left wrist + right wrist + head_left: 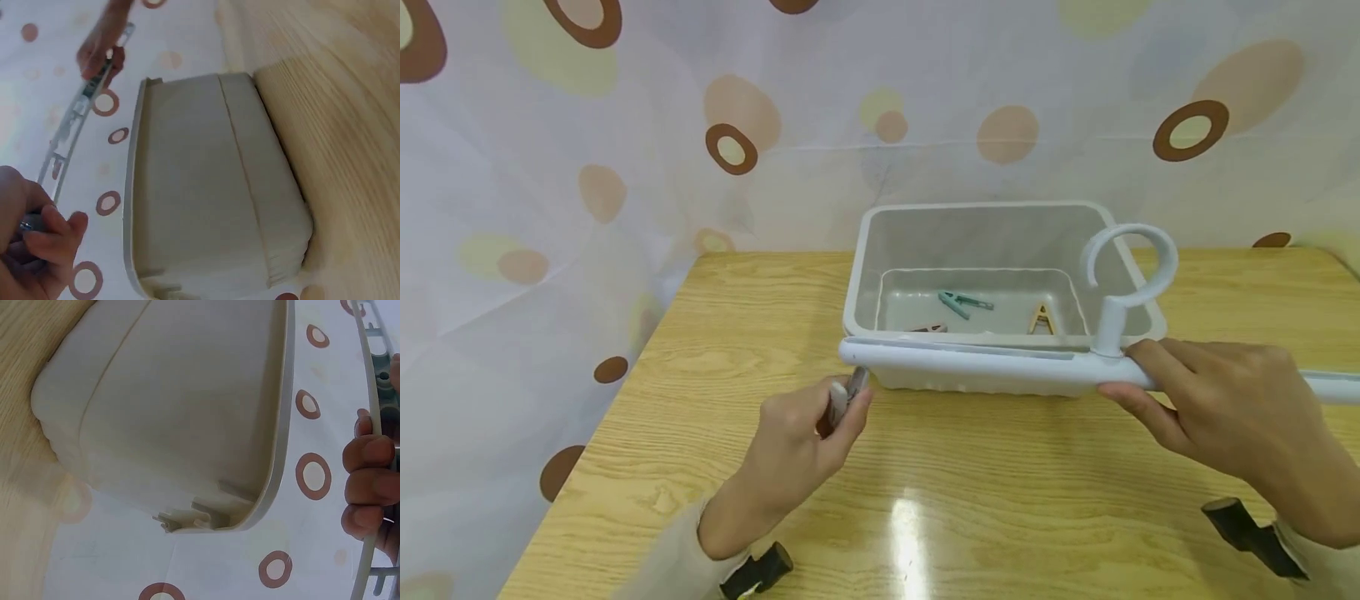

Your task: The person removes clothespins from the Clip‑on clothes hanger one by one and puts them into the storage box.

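Note:
My right hand (1240,408) grips a white plastic hanger (955,357) just right of its round hook (1165,267), fingers over the top and thumb on the near side. Seen from below in the right wrist view, its fingers (365,487) curl around the hanger's bar. Close under the hanger's left end, my left hand (797,442) pinches a grey clothespin (842,400) between thumb and fingers. Only part of that clothespin shows in the left wrist view, the rest hidden by the fingers. The hanger is held level over the front rim of a plastic bin (985,208).
Inside the bin lie a teal clothespin (962,302), a yellow clothespin (1042,318) and a pinkish clothespin (930,327) partly hidden by the rim. The bin stands on a wooden table (737,333), backed by a spotted cloth (820,183). Each wrist wears a black mount.

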The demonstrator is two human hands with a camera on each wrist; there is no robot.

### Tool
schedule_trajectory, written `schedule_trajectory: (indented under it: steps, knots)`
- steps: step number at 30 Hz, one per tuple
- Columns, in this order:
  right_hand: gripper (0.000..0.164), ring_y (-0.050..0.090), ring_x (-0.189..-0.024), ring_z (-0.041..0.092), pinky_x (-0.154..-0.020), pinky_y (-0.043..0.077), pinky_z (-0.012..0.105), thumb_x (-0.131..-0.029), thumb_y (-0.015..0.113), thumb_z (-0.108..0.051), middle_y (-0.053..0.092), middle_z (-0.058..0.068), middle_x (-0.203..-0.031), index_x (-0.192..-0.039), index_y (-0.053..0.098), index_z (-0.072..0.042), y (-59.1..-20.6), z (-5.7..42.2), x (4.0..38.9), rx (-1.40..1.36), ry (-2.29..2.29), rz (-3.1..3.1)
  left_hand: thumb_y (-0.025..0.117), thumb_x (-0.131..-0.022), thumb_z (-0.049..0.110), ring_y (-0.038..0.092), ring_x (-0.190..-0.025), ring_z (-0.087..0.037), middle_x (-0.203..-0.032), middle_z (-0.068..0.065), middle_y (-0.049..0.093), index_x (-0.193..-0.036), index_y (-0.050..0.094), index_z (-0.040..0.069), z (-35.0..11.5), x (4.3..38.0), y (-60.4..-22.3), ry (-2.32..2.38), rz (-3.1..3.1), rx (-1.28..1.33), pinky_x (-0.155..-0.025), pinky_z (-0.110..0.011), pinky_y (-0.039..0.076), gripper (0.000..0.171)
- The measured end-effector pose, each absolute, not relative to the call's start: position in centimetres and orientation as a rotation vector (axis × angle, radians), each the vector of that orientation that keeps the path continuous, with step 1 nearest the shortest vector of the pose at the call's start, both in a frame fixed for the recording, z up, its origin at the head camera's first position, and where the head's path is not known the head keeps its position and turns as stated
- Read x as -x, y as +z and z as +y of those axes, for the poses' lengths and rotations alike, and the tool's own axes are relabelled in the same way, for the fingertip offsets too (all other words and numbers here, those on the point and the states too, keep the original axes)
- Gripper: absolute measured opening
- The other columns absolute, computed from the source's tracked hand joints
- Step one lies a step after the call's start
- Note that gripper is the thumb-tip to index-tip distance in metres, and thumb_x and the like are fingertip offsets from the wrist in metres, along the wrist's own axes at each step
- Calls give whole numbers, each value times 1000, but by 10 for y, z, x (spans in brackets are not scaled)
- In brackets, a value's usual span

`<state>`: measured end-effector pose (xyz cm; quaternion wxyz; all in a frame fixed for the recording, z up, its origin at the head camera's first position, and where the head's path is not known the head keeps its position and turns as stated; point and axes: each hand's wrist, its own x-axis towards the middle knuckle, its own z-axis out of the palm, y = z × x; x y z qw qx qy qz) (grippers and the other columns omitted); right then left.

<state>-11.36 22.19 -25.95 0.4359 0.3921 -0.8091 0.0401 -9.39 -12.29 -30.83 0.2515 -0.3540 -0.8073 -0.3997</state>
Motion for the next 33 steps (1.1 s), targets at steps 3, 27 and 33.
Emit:
schedule_trajectory:
  steps: [3, 27, 33]
  knots:
    - [58, 16, -40, 4, -36, 8, 21, -102, 28, -55, 21, -9, -51, -71, 42, -7, -260, 220, 114, -987, 93, -1994, 42, -103, 20, 36, -43, -1, -54, 3, 44, -78, 57, -1, -121, 92, -308, -703, -2091, 902, -38, -9, 31, 36]
    - [59, 19, -39, 6, -35, 10, 21, -102, 29, -54, 27, -7, -49, -71, 44, -6, -265, 219, 115, -992, 79, -1987, 48, -99, 14, 41, -44, -2, -56, 1, 51, -81, 59, -1, -122, 88, -310, -701, -2210, 870, -40, -7, 31, 25]
    - [59, 20, -39, 7, -35, 11, 22, -102, 29, -54, 27, -7, -50, -72, 45, -5, -265, 219, 115, -990, 92, -1977, 49, -99, 15, 40, -44, -2, -56, 1, 50, -82, 59, -1, -122, 88, -309, -709, -2217, 866, -40, -8, 31, 25]
